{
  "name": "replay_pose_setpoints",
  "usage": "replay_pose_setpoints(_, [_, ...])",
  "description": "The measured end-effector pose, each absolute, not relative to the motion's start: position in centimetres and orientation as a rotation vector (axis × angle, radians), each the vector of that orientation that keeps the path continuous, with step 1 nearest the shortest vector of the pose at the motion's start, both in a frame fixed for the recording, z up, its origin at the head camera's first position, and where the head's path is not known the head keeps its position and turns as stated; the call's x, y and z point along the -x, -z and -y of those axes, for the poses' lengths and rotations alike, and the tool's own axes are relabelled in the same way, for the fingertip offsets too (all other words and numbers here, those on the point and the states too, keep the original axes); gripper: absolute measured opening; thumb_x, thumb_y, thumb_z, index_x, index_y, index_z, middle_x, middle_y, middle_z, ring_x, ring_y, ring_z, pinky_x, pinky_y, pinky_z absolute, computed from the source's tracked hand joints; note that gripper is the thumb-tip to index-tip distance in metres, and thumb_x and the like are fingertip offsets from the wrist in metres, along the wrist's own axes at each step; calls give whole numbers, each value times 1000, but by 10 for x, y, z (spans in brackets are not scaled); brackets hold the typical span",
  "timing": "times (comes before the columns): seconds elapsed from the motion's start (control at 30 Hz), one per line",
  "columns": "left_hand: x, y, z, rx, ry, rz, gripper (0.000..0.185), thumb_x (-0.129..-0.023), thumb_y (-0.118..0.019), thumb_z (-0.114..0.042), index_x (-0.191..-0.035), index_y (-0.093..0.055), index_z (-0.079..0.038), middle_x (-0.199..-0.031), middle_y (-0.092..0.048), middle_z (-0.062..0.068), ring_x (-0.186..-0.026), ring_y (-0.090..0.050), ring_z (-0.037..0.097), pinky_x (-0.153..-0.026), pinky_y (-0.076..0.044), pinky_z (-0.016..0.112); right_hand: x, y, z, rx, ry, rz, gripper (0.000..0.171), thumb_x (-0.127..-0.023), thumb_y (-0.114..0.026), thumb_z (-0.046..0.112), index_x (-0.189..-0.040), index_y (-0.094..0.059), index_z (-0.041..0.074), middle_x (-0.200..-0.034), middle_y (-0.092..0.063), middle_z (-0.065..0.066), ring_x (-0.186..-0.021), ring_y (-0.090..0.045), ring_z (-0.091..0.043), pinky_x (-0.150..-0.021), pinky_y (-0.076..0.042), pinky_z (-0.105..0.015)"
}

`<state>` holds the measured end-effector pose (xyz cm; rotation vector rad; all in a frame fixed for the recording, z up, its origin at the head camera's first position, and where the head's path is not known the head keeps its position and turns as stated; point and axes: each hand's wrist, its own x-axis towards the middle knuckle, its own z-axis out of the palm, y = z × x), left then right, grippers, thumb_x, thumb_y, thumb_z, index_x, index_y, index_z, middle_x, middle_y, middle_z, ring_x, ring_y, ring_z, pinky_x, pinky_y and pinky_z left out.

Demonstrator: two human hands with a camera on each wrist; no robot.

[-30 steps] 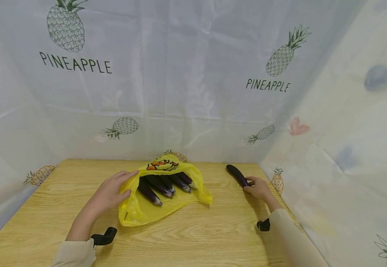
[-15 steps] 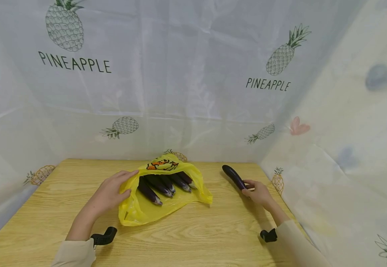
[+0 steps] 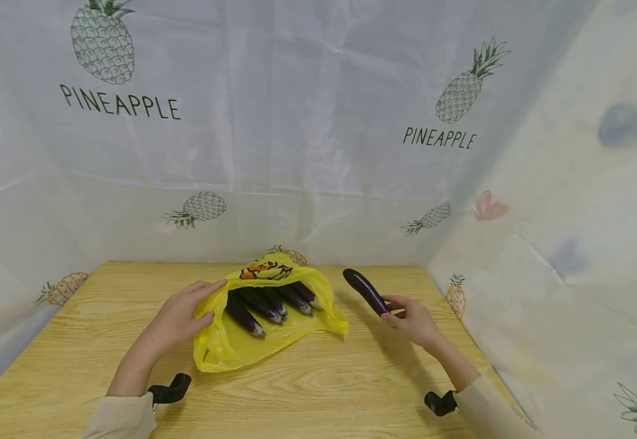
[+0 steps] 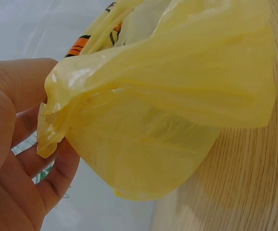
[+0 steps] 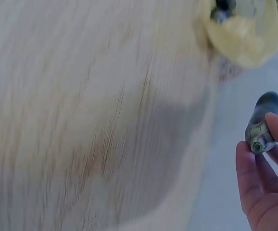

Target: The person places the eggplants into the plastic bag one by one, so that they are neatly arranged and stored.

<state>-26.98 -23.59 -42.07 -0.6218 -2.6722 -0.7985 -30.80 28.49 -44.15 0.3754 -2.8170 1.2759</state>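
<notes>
My right hand (image 3: 414,323) holds a dark purple eggplant (image 3: 367,291) by its stem end, raised off the table with its rounded tip pointing away to the left. In the right wrist view the green stem end of the eggplant (image 5: 259,137) shows between thumb and fingers. A yellow plastic bag (image 3: 258,353) lies at the middle of the table, its mouth facing me. Several eggplants (image 3: 263,305) rest inside it, stem ends toward the opening. My left hand (image 3: 178,317) pinches the left edge of the bag's mouth, and the gathered plastic (image 4: 57,120) sits between thumb and fingers.
The wooden table (image 3: 307,402) backs onto a pale curtain (image 3: 307,152) printed with pineapples, which also hangs along both sides. A black wrist camera mount (image 3: 171,389) juts inward from the left wrist, another mount (image 3: 440,403) from the right.
My right hand has lifted the eggplant off the table and carried it left toward the bag. The left hand and the bag have stayed in place.
</notes>
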Motion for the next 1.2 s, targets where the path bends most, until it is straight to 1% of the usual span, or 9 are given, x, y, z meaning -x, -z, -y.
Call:
replay_pose_setpoints(0.1, [270,421,236,629,792,2666,68,-93,-74,0,-157,-54,-9,-137,-65,19,-95,-65,26,-80,-54,44,300,438,-272,-410,-1303,2811,50,-101,-73,13,-149,-60,3,-123,-71,-23,-99,-77,-34,-80,-64,-52])
replay_pose_setpoints(0.17, [270,421,236,633,793,2666,68,-93,-74,0,-157,-53,-9,-134,-66,16,-85,-57,17,-75,-49,39,295,437,-263,-432,-1303,2811,49,-102,-73,14,-149,-61,4,-123,-71,-22,-98,-77,-31,-79,-64,-50])
replay_pose_setpoints(0.27, [270,420,236,628,791,2668,68,-93,-74,0,-157,-53,-9,-135,-66,16,-85,-57,14,-75,-49,37,289,438,-251,-484,-1307,2812,48,-101,-73,14,-147,-62,5,-122,-72,-21,-96,-77,-29,-77,-65,-43])
replay_pose_setpoints(0.5, [269,419,233,626,803,2681,68,-93,-75,1,-157,-54,-9,-136,-66,16,-80,-54,12,-73,-48,37,277,440,-228,-604,-1359,2812,47,-101,-74,16,-146,-64,6,-122,-72,-18,-98,-75,-38,-76,-63,-31])
replay_pose_setpoints(0.57, [269,419,233,624,809,2685,68,-93,-75,1,-157,-54,-9,-137,-66,16,-78,-54,12,-74,-48,37,275,440,-222,-628,-1385,2809,47,-101,-74,17,-146,-64,7,-123,-72,-18,-99,-75,-39,-76,-63,-33])
replay_pose_setpoints(0.67, [269,419,233,622,807,2686,68,-93,-75,0,-157,-54,-9,-138,-65,17,-85,-57,13,-76,-49,38,272,440,-212,-654,-1419,2808,47,-101,-74,16,-146,-64,6,-123,-72,-19,-99,-75,-41,-76,-64,-39])
replay_pose_setpoints(0.9, [269,419,234,631,811,2682,68,-93,-74,1,-157,-53,-9,-138,-65,16,-87,-58,17,-76,-49,40,269,439,-179,-690,-1474,2804,46,-101,-74,15,-145,-64,3,-122,-73,-18,-96,-76,-34,-73,-63,-31])
replay_pose_setpoints(1.03, [269,419,235,628,814,2680,68,-94,-74,0,-157,-53,-10,-140,-64,17,-97,-63,22,-79,-50,42,269,441,-159,-706,-1541,2802,46,-100,-74,14,-144,-65,4,-120,-73,-17,-95,-76,-34,-73,-63,-33])
replay_pose_setpoints(1.2, [269,419,236,626,811,2683,68,-94,-74,0,-158,-53,-10,-140,-64,18,-92,-61,20,-77,-50,40,270,447,-137,-728,-1552,2810,45,-100,-75,14,-144,-66,8,-119,-74,-15,-93,-76,-28,-71,-62,-30])
